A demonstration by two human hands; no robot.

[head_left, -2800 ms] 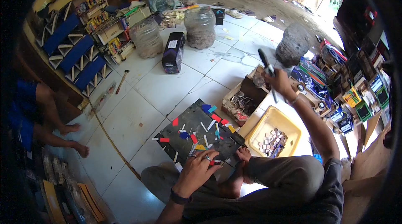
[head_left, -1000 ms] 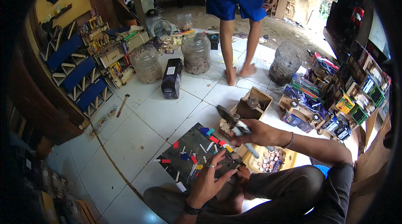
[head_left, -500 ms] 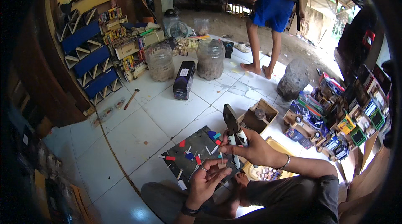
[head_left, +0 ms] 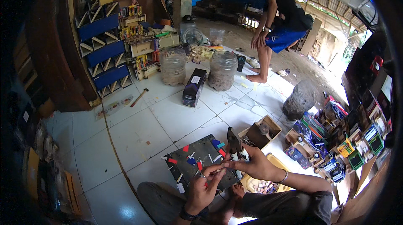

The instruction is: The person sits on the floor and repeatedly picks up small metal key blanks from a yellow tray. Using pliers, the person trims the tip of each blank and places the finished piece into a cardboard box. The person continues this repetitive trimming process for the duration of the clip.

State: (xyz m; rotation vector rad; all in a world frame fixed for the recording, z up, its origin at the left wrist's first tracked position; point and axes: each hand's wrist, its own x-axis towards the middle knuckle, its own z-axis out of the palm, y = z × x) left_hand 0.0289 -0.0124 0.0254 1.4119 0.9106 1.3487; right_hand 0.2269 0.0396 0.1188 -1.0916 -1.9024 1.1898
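Note:
My right hand (head_left: 257, 165) is closed around pincers with dark jaws and white handles (head_left: 234, 140), the jaws pointing up and away from me. Close beside it, my left hand (head_left: 204, 189) pinches a small wooden block, which the fingers now mostly hide. The fingertips of both hands meet above a dark board (head_left: 205, 146) on the floor. Scattered over that board are small red, blue, teal and white strips, among them a red piece (head_left: 172, 160).
A yellow tray (head_left: 277, 162) of small wooden pieces and a wooden box (head_left: 270, 126) stand right of the board. Wooden toy trucks (head_left: 308, 149) crowd the right side. Farther off are a dark carton (head_left: 194, 88), plastic jars (head_left: 221, 71), a hammer (head_left: 139, 98) and another person (head_left: 281, 19).
My view has shifted, so the scene sits lower. My hands have drawn together, covering the small wooden block. The other person has bent forward, hands at the knees.

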